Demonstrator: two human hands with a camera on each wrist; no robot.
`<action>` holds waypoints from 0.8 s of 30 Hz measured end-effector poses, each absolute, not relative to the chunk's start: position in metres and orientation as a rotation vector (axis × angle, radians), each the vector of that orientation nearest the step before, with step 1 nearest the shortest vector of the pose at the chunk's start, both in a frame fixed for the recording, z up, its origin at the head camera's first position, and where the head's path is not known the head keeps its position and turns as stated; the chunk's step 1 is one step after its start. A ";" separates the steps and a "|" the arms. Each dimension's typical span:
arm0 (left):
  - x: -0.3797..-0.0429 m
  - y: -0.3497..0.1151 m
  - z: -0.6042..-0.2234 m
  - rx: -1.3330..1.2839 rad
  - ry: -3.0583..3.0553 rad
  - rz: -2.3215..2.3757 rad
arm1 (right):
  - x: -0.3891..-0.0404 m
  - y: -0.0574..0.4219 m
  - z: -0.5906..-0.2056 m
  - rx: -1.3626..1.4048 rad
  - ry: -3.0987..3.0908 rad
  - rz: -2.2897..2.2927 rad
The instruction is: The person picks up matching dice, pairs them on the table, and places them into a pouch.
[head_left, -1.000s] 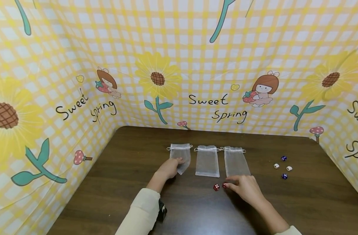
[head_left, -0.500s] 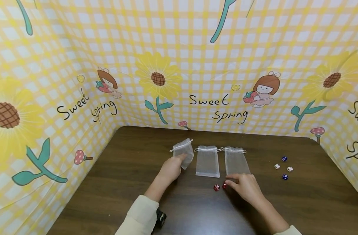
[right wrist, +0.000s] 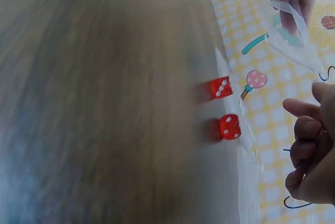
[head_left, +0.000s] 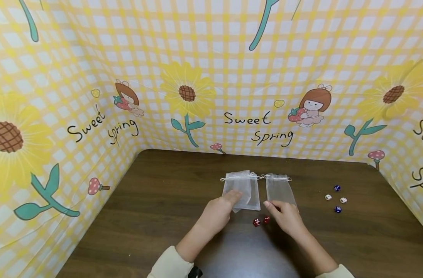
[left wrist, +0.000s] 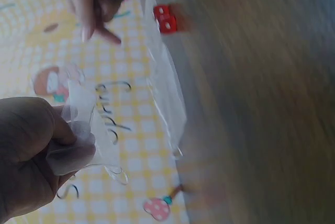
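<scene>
My left hand (head_left: 216, 210) pinches a sheer white drawstring pouch (head_left: 240, 180) and holds it up off the table. In the head view this pouch overlaps the middle pouch (head_left: 255, 199), which lies flat beneath. The left wrist view shows the gauzy cloth (left wrist: 78, 96) between thumb and fingers. My right hand (head_left: 288, 218) hovers with loosely curled fingers and holds nothing, in front of the right-hand pouch (head_left: 280, 189). Two red dice sit on the table near its fingertips, a left die (head_left: 256, 222) and a right die (head_left: 266, 219).
To the right on the dark wood table (head_left: 156, 193) lie two blue dice (head_left: 337, 188) and two white dice (head_left: 328, 197). A yellow checked cloth (head_left: 211, 77) hangs behind the table and along its sides.
My left hand has lifted the left pouch off the table and carried it right, over the middle pouch. My right hand has let go of the right red die and risen slightly.
</scene>
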State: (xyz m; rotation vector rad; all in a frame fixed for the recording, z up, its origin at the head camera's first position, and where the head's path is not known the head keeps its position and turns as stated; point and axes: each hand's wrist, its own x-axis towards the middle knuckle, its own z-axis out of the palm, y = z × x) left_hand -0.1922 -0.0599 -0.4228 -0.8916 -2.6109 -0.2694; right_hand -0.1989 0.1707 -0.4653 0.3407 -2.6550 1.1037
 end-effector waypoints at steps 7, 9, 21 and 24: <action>-0.175 -0.048 -0.417 -0.972 -2.559 -0.188 | -0.202 0.165 -0.457 0.272 -2.589 1.332; -0.172 -0.046 -0.418 -0.993 -2.533 -0.168 | -0.202 0.164 -0.455 0.255 -2.569 1.374; -0.158 -0.037 -0.427 -1.065 -2.455 -0.068 | -0.199 0.160 -0.450 0.229 -2.561 1.517; -0.157 -0.036 -0.429 -1.081 -2.434 -0.049 | -0.198 0.159 -0.450 0.240 -2.543 1.578</action>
